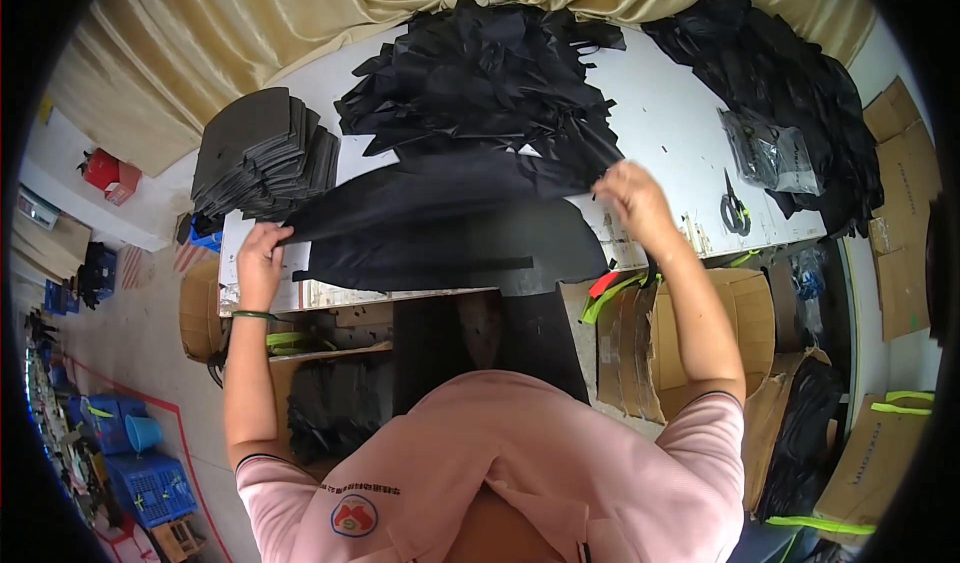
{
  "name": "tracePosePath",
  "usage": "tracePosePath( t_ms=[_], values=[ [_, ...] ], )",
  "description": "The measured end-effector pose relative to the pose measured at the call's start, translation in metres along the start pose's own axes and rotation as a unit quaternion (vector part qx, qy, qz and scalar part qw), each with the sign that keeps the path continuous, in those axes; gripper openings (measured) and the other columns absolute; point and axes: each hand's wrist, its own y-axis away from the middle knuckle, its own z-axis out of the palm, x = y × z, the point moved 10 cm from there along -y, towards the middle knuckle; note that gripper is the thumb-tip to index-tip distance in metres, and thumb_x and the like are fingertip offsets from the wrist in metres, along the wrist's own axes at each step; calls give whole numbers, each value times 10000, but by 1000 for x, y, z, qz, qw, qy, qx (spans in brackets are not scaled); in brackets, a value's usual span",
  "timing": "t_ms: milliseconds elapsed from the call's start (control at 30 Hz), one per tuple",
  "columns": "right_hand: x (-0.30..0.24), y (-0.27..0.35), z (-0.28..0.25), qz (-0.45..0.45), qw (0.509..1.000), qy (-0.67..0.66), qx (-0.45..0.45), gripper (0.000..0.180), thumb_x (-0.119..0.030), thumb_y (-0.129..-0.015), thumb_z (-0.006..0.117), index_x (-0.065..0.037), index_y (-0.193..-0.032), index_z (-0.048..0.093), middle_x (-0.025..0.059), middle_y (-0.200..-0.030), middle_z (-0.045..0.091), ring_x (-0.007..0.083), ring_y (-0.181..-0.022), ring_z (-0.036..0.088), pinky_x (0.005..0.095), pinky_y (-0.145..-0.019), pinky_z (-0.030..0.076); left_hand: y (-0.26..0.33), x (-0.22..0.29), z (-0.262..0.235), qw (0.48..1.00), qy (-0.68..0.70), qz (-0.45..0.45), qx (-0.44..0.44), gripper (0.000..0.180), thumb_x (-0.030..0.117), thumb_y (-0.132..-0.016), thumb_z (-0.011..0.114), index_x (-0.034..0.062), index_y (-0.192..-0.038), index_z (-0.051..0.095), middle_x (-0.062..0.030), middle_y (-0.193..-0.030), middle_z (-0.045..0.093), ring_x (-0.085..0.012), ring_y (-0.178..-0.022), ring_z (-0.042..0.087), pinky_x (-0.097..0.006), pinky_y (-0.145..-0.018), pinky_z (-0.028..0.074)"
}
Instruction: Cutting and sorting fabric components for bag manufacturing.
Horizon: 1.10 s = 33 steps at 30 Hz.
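A long black fabric piece (430,188) is stretched between my hands above the white table. My left hand (262,246) pinches its left end, near the table's front edge. At its right end, my right hand (634,197) grips the cloth with fingers closed; this hand is slightly blurred. Beneath it lies a second black piece (440,253), curved and hanging a little over the front edge, with a darker strip on it. A large heap of black fabric pieces (480,73) lies just beyond the stretched cloth.
A stack of dark grey foam sheets (258,153) stands at the left. Black-handled scissors (735,209) and a clear plastic bag (770,153) lie at the right, beside another black fabric heap (790,73). Cardboard boxes (715,323) sit under the table (650,113); blue crates (150,483) stand on the floor.
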Motion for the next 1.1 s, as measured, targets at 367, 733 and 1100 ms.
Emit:
tracePosePath(
  t_ms=[367, 733, 1100],
  values=[
    [-23, 99, 92, 109, 960, -15, -259, 355, -178, -792, 688, -92, -1134, 644, 100, -1165, 574, 276, -1150, 498, 383, -1009, 376, 76, -36, 111, 993, -26, -9, -114, 294, -87, -671, 599, 51, -914, 690, -106, -919, 622, -319, -881, 603, -392, -792, 496],
    [-75, 112, 162, -15, 913, 12, -408, 902, -485, -786, 643, -112, -1487, 217, 91, -1550, 200, 264, -1435, 169, 465, -1165, 140, 59, -57, 68, 992, -56, -25, -106, 305, -68, -701, 586, 52, -960, 694, -115, -930, 659, -317, -902, 609, -403, -811, 483],
    [-201, -81, 177, 61, 795, -569, -202, 587, -79, -849, 660, -10, -1367, 392, 172, -1231, 561, 224, -1158, 542, 307, -965, 425, -6, 133, 16, 968, 26, 250, -20, 326, 23, -700, 618, 79, -1018, 666, -62, -1001, 623, -251, -951, 591, -364, -834, 477]
  ],
)
